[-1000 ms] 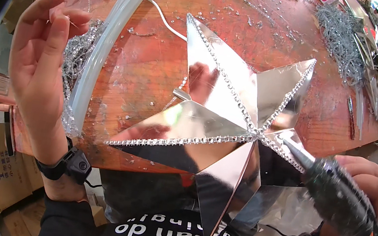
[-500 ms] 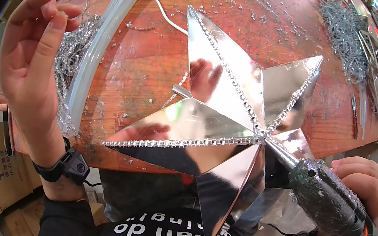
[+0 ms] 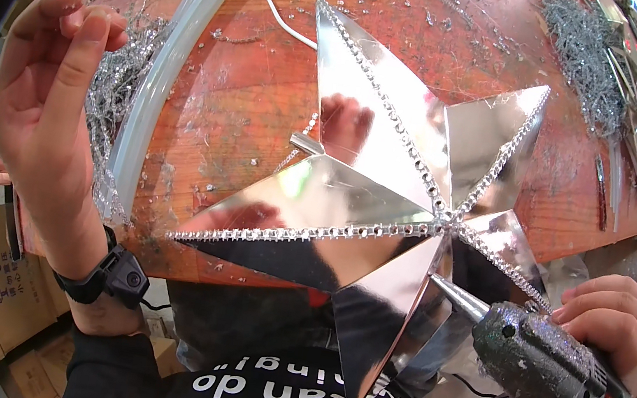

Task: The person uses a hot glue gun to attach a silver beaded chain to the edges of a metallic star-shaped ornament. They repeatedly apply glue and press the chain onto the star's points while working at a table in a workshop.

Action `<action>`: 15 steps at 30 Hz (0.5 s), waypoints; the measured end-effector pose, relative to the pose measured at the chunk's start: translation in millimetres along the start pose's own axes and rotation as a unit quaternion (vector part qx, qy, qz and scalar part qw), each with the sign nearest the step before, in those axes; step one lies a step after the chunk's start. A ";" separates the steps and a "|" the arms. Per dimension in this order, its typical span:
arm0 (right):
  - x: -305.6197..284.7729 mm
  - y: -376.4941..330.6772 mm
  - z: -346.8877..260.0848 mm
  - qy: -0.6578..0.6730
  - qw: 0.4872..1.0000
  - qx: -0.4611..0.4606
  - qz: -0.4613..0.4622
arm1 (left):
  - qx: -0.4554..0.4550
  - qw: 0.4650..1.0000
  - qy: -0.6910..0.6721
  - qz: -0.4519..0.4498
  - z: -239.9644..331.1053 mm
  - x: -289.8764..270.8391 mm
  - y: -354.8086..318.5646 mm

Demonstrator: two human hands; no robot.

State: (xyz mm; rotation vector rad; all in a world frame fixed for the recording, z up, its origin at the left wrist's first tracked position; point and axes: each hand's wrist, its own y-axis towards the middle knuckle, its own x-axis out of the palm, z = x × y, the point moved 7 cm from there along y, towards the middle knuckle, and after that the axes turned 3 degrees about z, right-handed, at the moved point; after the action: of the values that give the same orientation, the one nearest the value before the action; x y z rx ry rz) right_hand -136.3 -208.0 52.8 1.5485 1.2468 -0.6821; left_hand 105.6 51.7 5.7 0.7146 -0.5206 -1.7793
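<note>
A mirror-silver five-pointed star [image 3: 383, 134] lies at the table's front edge, one point hanging over toward me. Strips of rhinestone trim [image 3: 312, 236] run along several of its ridges and meet at the centre; the ridge of the point nearest me looks bare. My right hand [image 3: 608, 320] grips a dark hot glue gun [image 3: 542, 364], smeared with glue and glitter. Its metal nozzle sits at that bare ridge, just below the centre. Raised at the left, clear of the star, is my left hand [image 3: 58, 83], thumb and fingertips closed together; anything between them is too small to make out.
Beside my left hand lie long translucent glue sticks [image 3: 173, 68] and a heap of silver trim [image 3: 123, 76]. Another tangled silver pile [image 3: 586, 62] is at the far right, near a thin pen-like tool [image 3: 599, 192]. A white cord [image 3: 276, 17] runs behind the star.
The glue gun's nozzle has moved from the star's centre a little toward me onto the bare ridge, uncovering the trim on the lower-right point. My left hand has shifted slightly left.
</note>
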 end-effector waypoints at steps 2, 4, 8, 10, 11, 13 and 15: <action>1.2 0.1 -7.2 -0.014 1.000 0.000 0.022 | -0.002 1.000 0.008 -0.011 -2.1 -1.3 0.2; 0.1 -1.1 -12.1 -0.027 0.999 0.000 0.028 | -0.010 0.999 0.023 -0.026 -8.0 -5.4 0.2; 0.5 -4.2 -15.6 -0.027 1.000 0.001 0.013 | 0.007 0.999 0.022 -0.023 -1.0 -2.3 0.9; 0.5 -4.9 -17.2 -0.029 1.000 0.009 0.000 | 0.025 0.999 0.015 -0.016 1.7 -1.1 2.6; 1.1 -4.6 -17.0 -0.029 1.000 0.011 -0.003 | 0.026 0.999 0.026 -0.013 2.2 -0.9 2.7; 1.0 -4.8 -17.4 -0.033 0.999 0.022 -0.009 | 0.027 0.999 0.044 -0.008 2.1 0.6 2.9; 1.6 -5.0 -17.3 -0.035 0.999 0.034 -0.009 | 0.031 0.999 0.042 -0.005 0.5 0.7 2.9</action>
State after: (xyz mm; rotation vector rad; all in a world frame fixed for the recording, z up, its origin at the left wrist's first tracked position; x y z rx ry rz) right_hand -143.1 -191.5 55.7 1.5575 1.1981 -0.7901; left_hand 107.1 50.2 7.8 0.8321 -0.5191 -1.7408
